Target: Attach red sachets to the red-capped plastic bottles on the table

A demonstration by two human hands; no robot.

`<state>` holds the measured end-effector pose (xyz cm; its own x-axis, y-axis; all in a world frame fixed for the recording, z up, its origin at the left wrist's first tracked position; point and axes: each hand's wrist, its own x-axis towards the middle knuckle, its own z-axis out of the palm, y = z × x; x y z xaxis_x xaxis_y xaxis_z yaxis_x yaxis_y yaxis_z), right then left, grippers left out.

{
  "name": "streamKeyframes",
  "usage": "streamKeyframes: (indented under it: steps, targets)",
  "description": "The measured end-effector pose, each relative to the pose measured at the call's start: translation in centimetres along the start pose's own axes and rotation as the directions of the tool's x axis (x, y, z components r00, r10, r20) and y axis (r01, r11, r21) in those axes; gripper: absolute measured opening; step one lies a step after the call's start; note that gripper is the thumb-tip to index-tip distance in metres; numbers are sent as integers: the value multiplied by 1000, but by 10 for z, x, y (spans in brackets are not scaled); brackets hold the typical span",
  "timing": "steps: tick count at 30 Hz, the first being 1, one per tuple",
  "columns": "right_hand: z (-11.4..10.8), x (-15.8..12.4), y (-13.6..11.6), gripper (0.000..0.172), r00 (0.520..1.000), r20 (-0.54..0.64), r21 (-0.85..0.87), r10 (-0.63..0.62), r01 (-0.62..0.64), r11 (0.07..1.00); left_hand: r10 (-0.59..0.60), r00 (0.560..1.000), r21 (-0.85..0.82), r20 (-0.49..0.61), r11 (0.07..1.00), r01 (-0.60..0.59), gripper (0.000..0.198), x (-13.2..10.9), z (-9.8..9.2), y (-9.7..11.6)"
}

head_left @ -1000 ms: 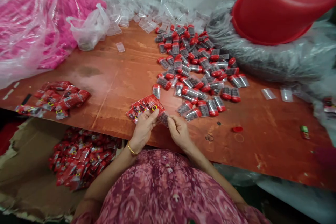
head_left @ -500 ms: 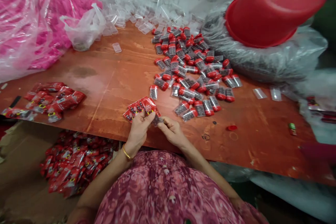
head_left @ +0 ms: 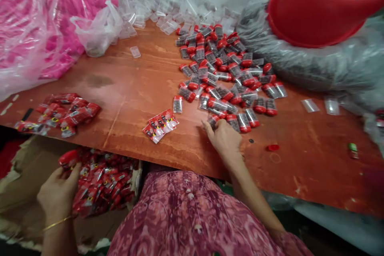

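My left hand (head_left: 58,192) reaches down beside the table into a cardboard box (head_left: 21,204). Its fingers are closed on a red packet (head_left: 68,159) above a heap of red packets (head_left: 103,180) in the box. My right hand (head_left: 223,137) lies on the wooden table (head_left: 135,84) at the near edge of a pile of small clear vials with red caps (head_left: 222,68). Its fingertips are curled over one vial (head_left: 213,121). Between the hands a small fan of empty red sachets (head_left: 160,125) lies on the table, with a single vial (head_left: 178,104) just beyond it.
More filled red packets (head_left: 63,114) lie at the table's left edge. A pink plastic bag (head_left: 33,28) and a small white bag (head_left: 96,32) sit at the back left, empty clear vials (head_left: 156,12) at the back. A red basin (head_left: 324,4) rests on a bag of dark contents (head_left: 315,64).
Both hands were together on a packet at the sachet fan. My left hand has since carried a red packet down to the box, and my right hand has reached out to the vial pile.
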<state>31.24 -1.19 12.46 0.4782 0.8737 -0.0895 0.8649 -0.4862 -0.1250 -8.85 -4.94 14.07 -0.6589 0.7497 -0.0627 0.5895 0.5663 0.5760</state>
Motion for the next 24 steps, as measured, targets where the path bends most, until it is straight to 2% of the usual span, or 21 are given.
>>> streamKeyframes:
  steps: [2, 3, 4, 6, 7, 9, 11, 13, 15, 17, 21, 24]
  targets:
    - [1, 2, 0, 50, 995, 55, -47, -77, 80, 996, 46, 990, 241, -136, 970, -12, 36, 4, -13, -14]
    - [2, 2, -1, 46, 987, 86, -50, -133, 138, 989, 111, 976, 294, -189, 954, -52, 36, 2, -12, -11]
    - [2, 1, -4, 41, 975, 122, -47, -186, 192, 980, 222, 952, 315, -211, 937, -149, 35, -2, -6, -3]
    - [2, -2, -10, 33, 950, 184, -35, -252, 263, 964, 453, 870, 192, -195, 888, -419, 31, -16, 19, 27]
    - [2, -4, -12, 31, 945, 201, -33, -258, 269, 962, 559, 811, 90, -170, 829, -552, 28, -24, 37, 46]
    - [3, -7, -15, 30, 949, 212, -35, -233, 246, 969, 719, 693, -32, 51, 695, -719, 29, -39, 75, 87]
    - [3, -10, -14, 32, 959, 195, -37, -205, 216, 976, 780, 586, -79, 221, 613, -786, 33, -51, 111, 122]
    - [5, -13, -10, 35, 966, 167, -36, -197, 205, 978, 785, 521, -87, 334, 576, -813, 34, -57, 140, 143]
    - [8, -14, -5, 36, 969, 131, -18, -208, 212, 977, 775, 508, -74, 377, 572, -817, 29, -59, 157, 152]
    - [11, -14, 0, 35, 971, 84, 25, -224, 223, 975, 772, 518, -63, 367, 576, -815, 23, -59, 163, 152]
    - [16, -16, 3, 34, 964, -62, 170, -257, 264, 949, 793, 516, -79, 322, 566, -821, 19, -60, 161, 146]
    - [15, -19, -3, 35, 936, -186, 345, -299, 347, 872, 806, 517, -115, 289, 565, -817, 19, -60, 156, 146]
